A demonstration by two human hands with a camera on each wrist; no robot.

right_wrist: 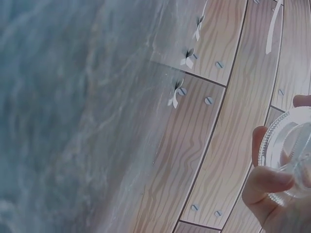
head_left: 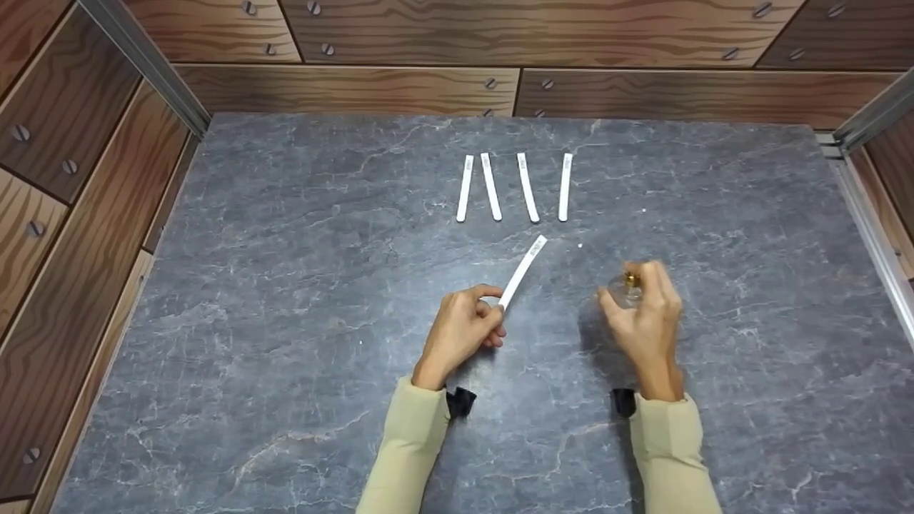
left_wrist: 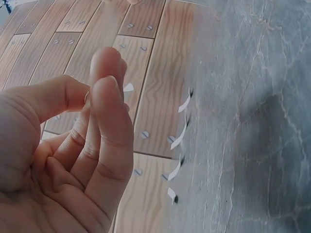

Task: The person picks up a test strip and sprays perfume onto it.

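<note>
Between thumb and fingertips, my left hand (head_left: 460, 328) pinches one end of a white paper test strip (head_left: 523, 270), which points up and to the right. Only a small white piece of that strip (left_wrist: 129, 88) shows behind the fingers in the left wrist view. My right hand (head_left: 648, 310) grips a clear glass perfume bottle (right_wrist: 286, 133) with a ridged round edge. Its gold-coloured spray top (head_left: 631, 279) shows near the index finger in the head view. Bottle and strip are apart, with both hands over the table.
Several more white test strips (head_left: 527, 187) lie in a spaced row farther back on the grey marbled table (head_left: 300, 235). Small white specks (head_left: 580, 245) dot the surface. Wood-patterned panels (head_left: 400, 32) border the back and left, and a metal rail (head_left: 882, 243) runs along the right.
</note>
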